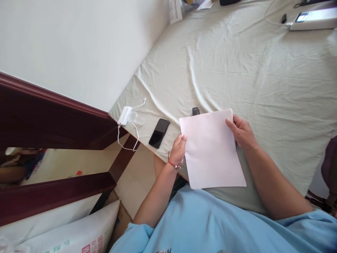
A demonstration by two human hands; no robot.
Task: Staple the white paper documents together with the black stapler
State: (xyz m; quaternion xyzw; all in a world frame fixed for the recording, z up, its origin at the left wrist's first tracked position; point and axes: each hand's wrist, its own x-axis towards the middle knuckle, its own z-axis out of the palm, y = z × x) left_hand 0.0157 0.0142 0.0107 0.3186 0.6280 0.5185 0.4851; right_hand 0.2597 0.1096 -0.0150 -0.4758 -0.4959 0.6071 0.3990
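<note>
Between both hands is a blank sheet of white paper (213, 151), held up over the near edge of the cloth; whether it is one sheet or several I cannot tell. My left hand (178, 150), with a red bracelet at the wrist, pinches its left edge. The right edge, near the top corner, is gripped by my right hand (241, 131) with the thumb on top. A small black object (195, 111) pokes out behind the paper's top edge, mostly hidden. To the left of my left hand lies a black smartphone (159, 133).
A pale green cloth (237, 70) covers the surface. At the left corner are a white adapter with a cable (124, 116) and a clear plastic cup (133, 117). A white device (316, 19) lies far right. Dark red wooden rails (52, 102) and a white sack (76, 232) are at left.
</note>
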